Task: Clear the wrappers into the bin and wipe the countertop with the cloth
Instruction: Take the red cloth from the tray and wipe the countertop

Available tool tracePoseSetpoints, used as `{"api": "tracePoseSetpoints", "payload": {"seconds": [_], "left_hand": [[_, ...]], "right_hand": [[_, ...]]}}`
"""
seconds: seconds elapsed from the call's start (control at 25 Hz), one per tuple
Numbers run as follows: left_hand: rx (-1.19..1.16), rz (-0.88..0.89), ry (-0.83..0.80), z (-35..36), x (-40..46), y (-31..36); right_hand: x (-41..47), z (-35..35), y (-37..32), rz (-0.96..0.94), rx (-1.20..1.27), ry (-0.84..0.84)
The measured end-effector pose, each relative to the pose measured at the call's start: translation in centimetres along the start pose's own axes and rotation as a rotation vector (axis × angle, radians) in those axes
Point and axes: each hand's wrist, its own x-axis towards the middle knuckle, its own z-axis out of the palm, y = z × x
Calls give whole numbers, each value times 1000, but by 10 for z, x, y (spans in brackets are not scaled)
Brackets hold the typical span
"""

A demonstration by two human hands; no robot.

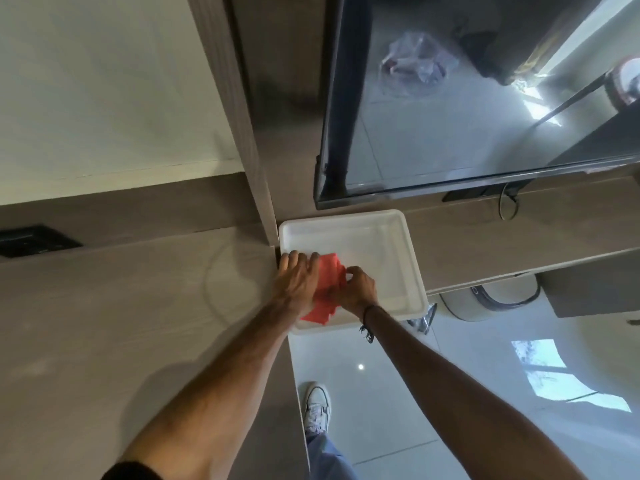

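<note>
Pinching the red cloth [329, 275] with my right hand [358, 289], left hand [298, 282] pressing flat, I risked tipping the overhanging tray [408, 244].

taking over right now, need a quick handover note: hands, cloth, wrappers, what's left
Left hand: rests on the red cloth, fingers fairly straight, at the tray's left rim.
Right hand: pinches the cloth's right side.
Cloth: bunched over the white tray, at the right end of the countertop.
Done: no wrappers show on the countertop or in the tray; no bin is in view, so this cannot be confirmed.
Left: cannot tell whether the countertop has been wiped; wiping it with the cloth is probably next.
</note>
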Motion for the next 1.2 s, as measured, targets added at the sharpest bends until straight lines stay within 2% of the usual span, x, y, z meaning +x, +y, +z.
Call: {"api": "tracePoseSetpoints", "payload": {"seconds": [0.2, 0.28, 0.44, 0.56, 0.68, 0.76, 0.84, 0.92, 1.0, 1.08, 1.2], "left_hand": [[-635, -84, 178, -26, -33, -16], [-800, -132, 211, -26, -65, -38], [-804, -280, 166, -10, -132, -88], [-771, -317, 126, 10, -164, -111], [-693, -282, 138, 26, -194, -117], [-661, -278, 261, 32, -226, -113], [-661, -235, 395, 52, -294, -117], [-714, -175, 489, 69, -328, -112], [-796, -151, 511, 76, -353, -101], [-838, -171, 494, 92, -385, -99], [-869, -245, 363, 155, -447, -98]], "right_hand": [[-33, -14, -17, 14, 287, -76], [-58, -3, -29, -14, 317, -106], [-110, 51, -43, -77, 156, -276], [-139, 85, -42, -179, -4, -268], [-172, 102, -38, -278, -116, -64], [-202, 108, -21, -310, -127, 126], [-267, 133, 4, -317, -131, 284], [-294, 145, 31, -351, -89, 399], [-310, 153, 47, -366, -2, 459], [-331, 173, 61, -384, 31, 423], [-372, 233, 105, -339, -13, 207]]}}
